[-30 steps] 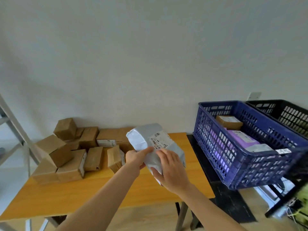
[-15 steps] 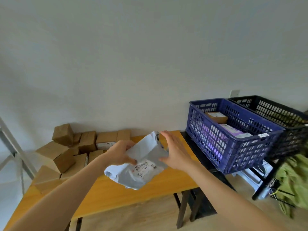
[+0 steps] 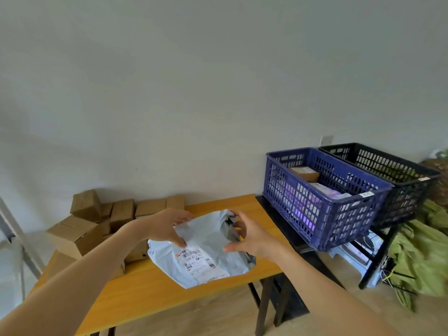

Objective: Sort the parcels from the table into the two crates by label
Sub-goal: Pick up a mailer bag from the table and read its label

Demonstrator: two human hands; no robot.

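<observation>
I hold a grey plastic mailer bag [image 3: 208,238] above the right part of the wooden table [image 3: 145,292], its white barcode label [image 3: 200,261] turned up toward me. My left hand [image 3: 167,225] pinches the bag's upper left edge. My right hand [image 3: 252,235] grips its bunched right end. Several brown cardboard parcels [image 3: 80,232] lie piled on the table's left rear. To the right stands a blue crate [image 3: 322,204] holding a cardboard box [image 3: 304,173] and a purple-white bag [image 3: 327,191]. Behind it is a black crate [image 3: 397,175]; its contents are hidden.
Both crates rest on a black stand [image 3: 286,226] right of the table. A green cloth heap [image 3: 421,253] lies on the floor at far right. A metal frame [image 3: 14,238] leans at the left edge. A white wall runs behind everything.
I have turned the mailer bag over and lowered it, so its label faces up. My right hand shifted onto the bag's right end. The view swung left and the crates moved rightward.
</observation>
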